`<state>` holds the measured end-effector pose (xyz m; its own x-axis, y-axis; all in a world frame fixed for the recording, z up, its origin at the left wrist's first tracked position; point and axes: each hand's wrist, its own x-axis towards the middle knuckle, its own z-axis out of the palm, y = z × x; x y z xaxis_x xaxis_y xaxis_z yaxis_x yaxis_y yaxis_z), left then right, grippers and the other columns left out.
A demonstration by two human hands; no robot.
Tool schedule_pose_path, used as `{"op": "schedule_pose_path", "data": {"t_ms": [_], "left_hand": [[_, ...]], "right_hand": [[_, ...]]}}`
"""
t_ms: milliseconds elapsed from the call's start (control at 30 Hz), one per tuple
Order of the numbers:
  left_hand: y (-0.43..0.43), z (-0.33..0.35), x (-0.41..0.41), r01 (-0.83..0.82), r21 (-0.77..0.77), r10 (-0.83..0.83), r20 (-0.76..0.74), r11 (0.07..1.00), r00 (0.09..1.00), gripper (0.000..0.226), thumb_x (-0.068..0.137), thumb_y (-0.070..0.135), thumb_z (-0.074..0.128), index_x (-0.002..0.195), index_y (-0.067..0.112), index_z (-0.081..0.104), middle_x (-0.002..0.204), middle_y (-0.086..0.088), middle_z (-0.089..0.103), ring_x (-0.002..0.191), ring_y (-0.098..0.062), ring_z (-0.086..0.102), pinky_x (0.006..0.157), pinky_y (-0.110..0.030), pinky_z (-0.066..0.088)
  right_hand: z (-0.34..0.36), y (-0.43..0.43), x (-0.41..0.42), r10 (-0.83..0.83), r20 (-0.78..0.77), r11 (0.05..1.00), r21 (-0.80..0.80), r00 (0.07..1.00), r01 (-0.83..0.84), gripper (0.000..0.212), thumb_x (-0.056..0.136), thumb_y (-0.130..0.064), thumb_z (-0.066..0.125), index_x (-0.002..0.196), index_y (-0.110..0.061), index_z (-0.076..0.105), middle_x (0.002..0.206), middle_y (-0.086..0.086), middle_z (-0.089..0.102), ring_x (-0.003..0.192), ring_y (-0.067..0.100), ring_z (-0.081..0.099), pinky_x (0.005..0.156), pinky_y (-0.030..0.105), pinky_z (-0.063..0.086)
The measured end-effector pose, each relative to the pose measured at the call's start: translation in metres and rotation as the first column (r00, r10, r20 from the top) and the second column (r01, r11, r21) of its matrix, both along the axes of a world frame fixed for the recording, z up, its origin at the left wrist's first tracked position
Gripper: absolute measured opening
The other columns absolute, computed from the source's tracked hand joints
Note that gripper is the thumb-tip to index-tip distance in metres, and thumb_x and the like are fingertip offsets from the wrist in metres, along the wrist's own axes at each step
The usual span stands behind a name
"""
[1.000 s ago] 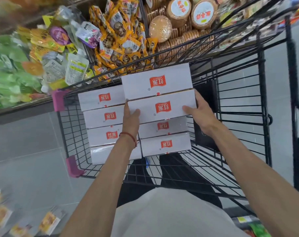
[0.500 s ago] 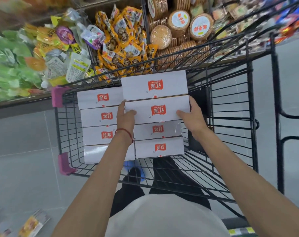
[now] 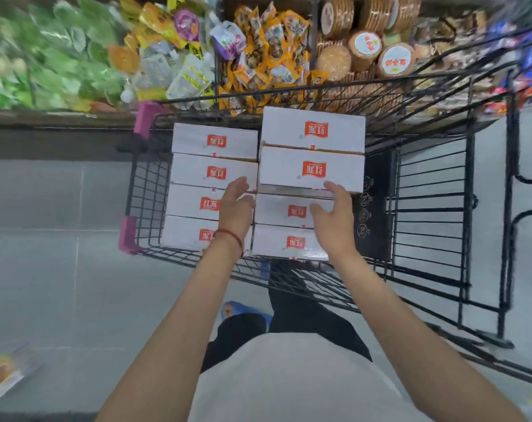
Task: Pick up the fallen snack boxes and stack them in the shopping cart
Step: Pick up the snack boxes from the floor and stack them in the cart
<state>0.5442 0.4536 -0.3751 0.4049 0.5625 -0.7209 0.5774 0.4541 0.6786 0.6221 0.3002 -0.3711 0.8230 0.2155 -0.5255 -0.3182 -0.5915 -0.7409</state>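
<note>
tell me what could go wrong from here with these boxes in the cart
The raised box on the right-hand stack shows a dark gap under its near edge; it may not sit flat and could slip if the cart is nudged.
The left hand and right hand hover open beside that edge; a careless move might knock it.
A packet lies on the floor at lower left; someone could step on it.

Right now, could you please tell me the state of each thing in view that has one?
Shopping cart: upright, holding the boxes.
Snack boxes: eight showing, lying flat in two rows inside the cart.
Left hand: open, fingers relaxed, holding nothing.
Right hand: open, fingers relaxed, holding nothing.
Packet on the floor: lying flat, blurred.
</note>
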Motion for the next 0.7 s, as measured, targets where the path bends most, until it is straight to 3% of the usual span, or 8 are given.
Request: {"op": "schedule_pose_path", "data": {"t_ms": [100, 200, 300, 400, 533, 633, 700], "left_hand": [[0.000, 0.003, -0.045, -0.005, 0.021, 0.004, 0.042, 1.000, 0.999, 0.052, 0.096, -0.006, 0.040, 0.140, 0.020, 0.050, 0.133, 0.005, 0.054, 0.131, -0.019, 0.050, 0.112, -0.039, 0.042], [0.000, 0.013, -0.097, -0.093, 0.035, 0.088, 0.106, 0.995, 0.990, 0.049, 0.097, -0.008, 0.041, 0.136, 0.018, 0.054, 0.129, 0.003, 0.057, 0.123, -0.014, 0.052, 0.095, -0.023, 0.046], [-0.002, 0.030, -0.156, -0.204, 0.040, 0.195, 0.164, 0.978, 0.967, 0.046, 0.096, -0.011, 0.041, 0.130, 0.017, 0.057, 0.126, -0.001, 0.058, 0.120, -0.016, 0.055, 0.097, -0.030, 0.045], [-0.007, 0.044, -0.210, -0.316, 0.009, 0.308, 0.203, 0.949, 0.930, 0.045, 0.095, -0.011, 0.042, 0.133, 0.009, 0.056, 0.122, -0.003, 0.060, 0.112, -0.018, 0.057, 0.090, -0.030, 0.046], [-0.014, 0.059, -0.268, -0.436, 0.002, 0.424, 0.233, 0.900, 0.875, 0.044, 0.093, -0.012, 0.044, 0.131, 0.006, 0.057, 0.119, -0.005, 0.062, 0.108, -0.017, 0.058, 0.079, -0.021, 0.045], [-0.012, 0.067, -0.311, -0.508, 0.007, 0.493, 0.233, 0.861, 0.839, 0.044, 0.093, -0.010, 0.042, 0.130, 0.009, 0.058, 0.120, -0.003, 0.061, 0.104, -0.015, 0.057, 0.076, -0.020, 0.045], [-0.009, 0.069, -0.339, -0.565, 0.029, 0.544, 0.230, 0.825, 0.807, 0.042, 0.094, -0.008, 0.043, 0.130, 0.008, 0.058, 0.120, -0.003, 0.061, 0.106, -0.016, 0.057, 0.084, -0.026, 0.047]], "right_hand": [[0.012, 0.013, -0.042, 0.084, -0.018, 0.996, 0.026, 0.996, -0.084, 0.041, 0.104, -0.008, 0.051, 0.143, -0.022, 0.052, 0.136, -0.013, 0.043, 0.122, 0.006, 0.043, 0.107, 0.024, 0.035], [0.019, 0.023, -0.090, 0.159, -0.016, 0.986, 0.044, 0.987, -0.159, 0.040, 0.103, -0.009, 0.053, 0.140, -0.024, 0.056, 0.139, -0.009, 0.048, 0.130, 0.011, 0.047, 0.111, 0.027, 0.038], [0.031, 0.032, -0.139, 0.235, -0.022, 0.967, 0.106, 0.972, -0.231, 0.038, 0.102, -0.008, 0.055, 0.136, -0.023, 0.059, 0.136, -0.009, 0.049, 0.122, 0.004, 0.053, 0.098, 0.014, 0.042], [0.040, 0.040, -0.187, 0.313, -0.045, 0.940, 0.153, 0.949, -0.303, 0.037, 0.101, -0.010, 0.057, 0.134, -0.025, 0.061, 0.140, -0.007, 0.054, 0.130, 0.007, 0.047, 0.103, 0.027, 0.040], [0.053, 0.052, -0.245, 0.442, -0.039, 0.882, 0.203, 0.896, -0.426, 0.031, 0.100, -0.007, 0.057, 0.128, -0.020, 0.062, 0.122, -0.013, 0.061, 0.107, -0.013, 0.055, 0.087, 0.009, 0.042], [0.058, 0.066, -0.282, 0.549, -0.026, 0.822, 0.197, 0.835, -0.534, 0.033, 0.099, -0.010, 0.059, 0.129, -0.024, 0.063, 0.133, -0.010, 0.061, 0.125, 0.006, 0.055, 0.100, 0.026, 0.046], [0.058, 0.078, -0.301, 0.620, -0.008, 0.770, 0.196, 0.785, -0.607, 0.037, 0.097, -0.006, 0.059, 0.131, -0.019, 0.064, 0.133, -0.007, 0.063, 0.125, 0.009, 0.057, 0.103, 0.025, 0.046]]}}
